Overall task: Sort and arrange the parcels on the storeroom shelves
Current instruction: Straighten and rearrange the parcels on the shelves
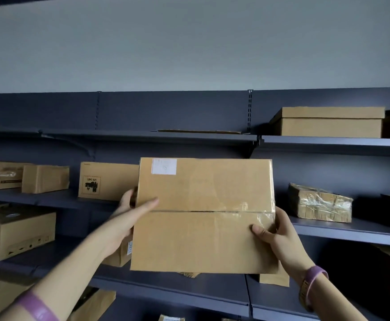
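I hold the large parcel [203, 214] in the air before the shelves [143, 136], my left hand [131, 205] gripping its left edge and my right hand [275, 235] its right edge. Several boxes already stand on the shelves; I judge this one still needs a place.

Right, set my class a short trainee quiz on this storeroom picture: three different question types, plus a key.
1. True or false: both the left hand and the right hand hold the large box.
2. The lidded box sits on: A) the top shelf, B) the floor, C) a trolley.
3. Fill in: the tape-wrapped parcel lies to the large box's ____ side.
Key: 1 true; 2 A; 3 right.
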Demonstrator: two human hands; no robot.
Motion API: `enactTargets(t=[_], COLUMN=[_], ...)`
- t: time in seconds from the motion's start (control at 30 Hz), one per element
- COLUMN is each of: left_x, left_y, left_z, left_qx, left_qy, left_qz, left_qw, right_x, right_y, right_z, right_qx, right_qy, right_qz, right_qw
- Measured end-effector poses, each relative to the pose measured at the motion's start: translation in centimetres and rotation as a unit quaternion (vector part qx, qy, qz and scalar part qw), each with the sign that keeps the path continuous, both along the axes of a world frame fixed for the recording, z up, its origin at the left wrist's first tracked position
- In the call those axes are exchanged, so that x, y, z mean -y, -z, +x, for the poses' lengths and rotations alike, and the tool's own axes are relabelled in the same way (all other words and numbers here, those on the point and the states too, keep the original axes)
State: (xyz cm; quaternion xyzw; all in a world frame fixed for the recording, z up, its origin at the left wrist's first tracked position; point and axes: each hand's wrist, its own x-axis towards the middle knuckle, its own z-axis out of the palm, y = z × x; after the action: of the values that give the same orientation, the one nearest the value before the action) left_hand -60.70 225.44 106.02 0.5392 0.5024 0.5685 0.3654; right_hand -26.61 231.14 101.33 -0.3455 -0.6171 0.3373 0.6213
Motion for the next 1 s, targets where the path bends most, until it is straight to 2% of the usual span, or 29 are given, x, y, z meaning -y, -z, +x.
enactTargets(t=[0.13, 0.37, 0.53, 0.67, 0.77, 0.83, 0.93, 1.0], left_x=[-0.3, -0.4, 0.0, 0.3, 0.5, 0.6, 1.1, 1.7], left_y=[-0.7, -2.3, -2.5, -1.6, -1.0, -0.5, -0.1, -0.2], left_z=[-0.1, 0.0, -1.1, -3.1, -4.6, -5.2, -5.9, -6.5], left_qx=[-0.014, 0.074, 0.097, 0.103, 0.106, 0.107, 0.111, 0.125], left_qy=[-0.034, -0.063, -0.016, 0.028, 0.083, 0.105, 0.118, 0.124], left_qz=[-0.046, -0.083, -0.032, 0.038, 0.06, 0.062, 0.068, 0.072], left_qw=[0.998, 0.992, 0.995, 0.994, 0.989, 0.987, 0.984, 0.982], right_x=[-0.3, -0.4, 0.3, 1.6, 2.4, 2.7, 2.5, 2.2], right_y=[1.0, 2.2, 0.4, -2.5, -4.8, -5.7, -5.2, -4.5], right_z=[-0.6, -2.3, -2.2, -1.1, -0.7, -1.3, -1.6, -1.5], right_qx=[0.037, 0.087, 0.085, 0.082, 0.03, 0.034, 0.063, 0.042], right_qy=[0.016, 0.056, 0.03, -0.105, -0.165, -0.157, -0.086, -0.099], right_qz=[-0.002, 0.023, 0.019, 0.009, -0.034, -0.051, -0.029, -0.026], right_qw=[0.999, 0.994, 0.996, 0.991, 0.985, 0.986, 0.994, 0.994])
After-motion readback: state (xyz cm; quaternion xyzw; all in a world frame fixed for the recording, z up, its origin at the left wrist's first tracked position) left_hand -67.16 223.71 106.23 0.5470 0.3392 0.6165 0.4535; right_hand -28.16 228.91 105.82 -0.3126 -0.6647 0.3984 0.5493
